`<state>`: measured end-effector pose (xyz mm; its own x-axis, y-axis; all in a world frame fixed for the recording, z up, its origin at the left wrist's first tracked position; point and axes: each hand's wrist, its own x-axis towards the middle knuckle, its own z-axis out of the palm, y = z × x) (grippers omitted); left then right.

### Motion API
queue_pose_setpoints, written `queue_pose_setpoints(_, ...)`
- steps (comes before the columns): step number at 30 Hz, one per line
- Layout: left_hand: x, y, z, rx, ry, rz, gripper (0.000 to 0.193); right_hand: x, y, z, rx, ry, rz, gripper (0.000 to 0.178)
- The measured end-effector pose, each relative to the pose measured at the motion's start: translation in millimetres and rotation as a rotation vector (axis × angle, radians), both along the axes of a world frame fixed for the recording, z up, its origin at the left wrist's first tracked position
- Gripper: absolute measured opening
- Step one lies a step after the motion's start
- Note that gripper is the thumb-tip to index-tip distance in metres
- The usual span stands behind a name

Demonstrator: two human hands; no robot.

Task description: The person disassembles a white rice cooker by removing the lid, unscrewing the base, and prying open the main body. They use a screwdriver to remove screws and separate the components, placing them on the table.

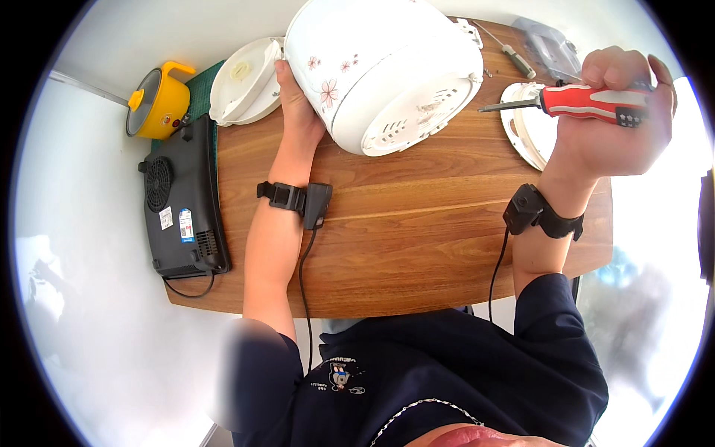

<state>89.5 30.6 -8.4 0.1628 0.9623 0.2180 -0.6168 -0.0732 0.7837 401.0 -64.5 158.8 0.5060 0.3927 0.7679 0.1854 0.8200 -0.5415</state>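
Note:
A white rice cooker body (387, 63) with pink flower prints is tipped on its side, its vented base turned toward me. My left hand (300, 108) grips its left side, thumb showing and the other fingers mostly hidden behind it. Raised at the right, my right hand (614, 145) is wrapped round a red and white screwdriver (581, 103). The metal shaft points left toward the cooker's base, with its tip apart from it. Below the screwdriver lies a round white plastic part (521, 138), partly covered by my wrist and hand.
A white lid-like part (249, 82) sits left of the cooker. Farther left are a yellow pot (156, 104), a green mat (201, 97) and an upturned black appliance (182, 201). Another screwdriver (519, 62), small screws and a clear plastic box (547, 45) lie at the back right.

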Motion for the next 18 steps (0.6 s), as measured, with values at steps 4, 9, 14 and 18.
queue_pose_setpoints(4,-0.9,-0.7,-1.3,0.004,0.005,0.027,0.098,5.8,-2.3,2.6,0.077,0.029,0.301,0.026)
queue_pose_setpoints(9,-0.3,1.2,-0.5,0.01,0.012,0.045,0.099,1.4,-5.6,4.8,0.057,-0.025,0.346,0.022)
queue_pose_setpoints(14,2.5,3.9,3.7,0.008,-0.052,-0.003,0.098,-4.5,-8.3,8.9,0.036,-0.049,0.379,0.02)
queue_pose_setpoints(18,7.0,0.5,10.2,-0.038,-0.103,-0.058,0.097,0.3,-9.4,11.8,0.009,-0.064,0.412,0.021)
